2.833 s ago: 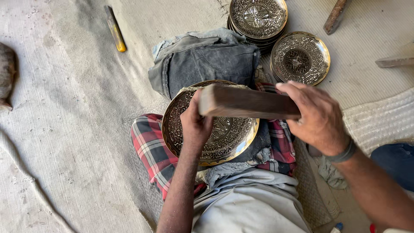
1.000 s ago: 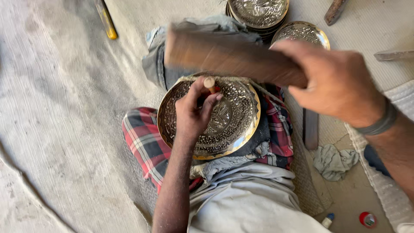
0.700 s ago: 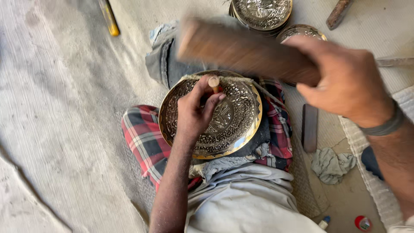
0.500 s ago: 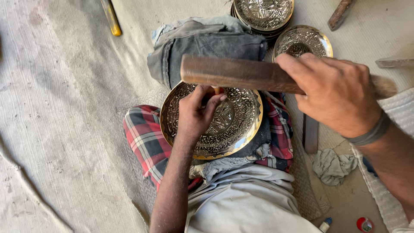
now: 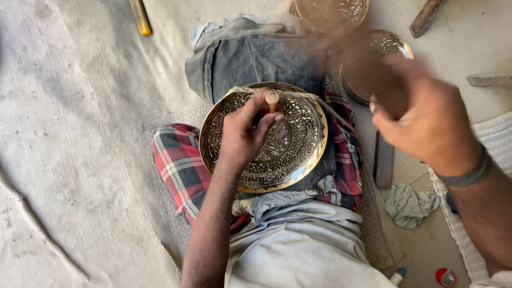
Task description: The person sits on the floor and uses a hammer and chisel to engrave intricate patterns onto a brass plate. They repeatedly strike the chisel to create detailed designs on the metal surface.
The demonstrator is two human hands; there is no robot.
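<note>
Gripping a short punch (image 5: 272, 100), the left hand (image 5: 242, 136) is closed around it, its tip set on the engraved brass plate (image 5: 298, 144).
The plate is propped on the lap; up and to the right, the right hand (image 5: 426, 120) is clenched on a motion-blurred wooden mallet (image 5: 346, 58), whose long axis is aimed at the punch head.

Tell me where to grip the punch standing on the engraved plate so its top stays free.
Pinch the punch on its shaft below the head, coming from the near side as the left hand does. It stands nearly upright on the brass plate, head exposed.
</note>
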